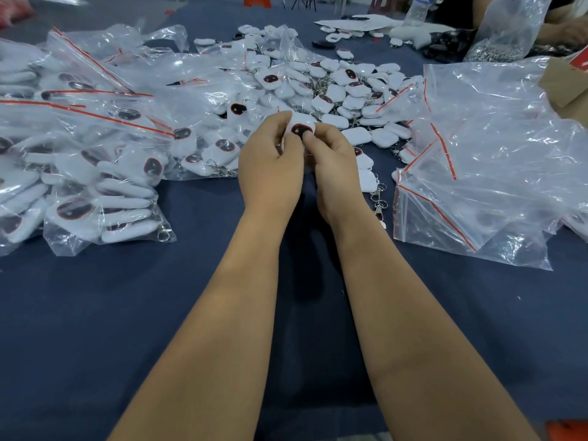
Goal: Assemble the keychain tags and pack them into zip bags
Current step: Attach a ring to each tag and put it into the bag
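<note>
Both of my hands meet over the middle of the dark blue table. My left hand (270, 163) and my right hand (334, 167) together pinch one white keychain tag (300, 127) with a dark oval face ringed in red. The tag is lifted just in front of a heap of loose white tags (346, 90) with metal clips. Filled zip bags (101, 198) lie at the left. Empty clear zip bags (477, 173) with red seal strips lie at the right.
Loose metal clasps (378, 202) lie on the cloth beside my right wrist. At the far right sit a bag of metal chains (496, 49), a plastic bottle (416, 9), a cardboard box (569, 84) and another person's arm (566, 30). Bare blue cloth (95, 313) lies near me.
</note>
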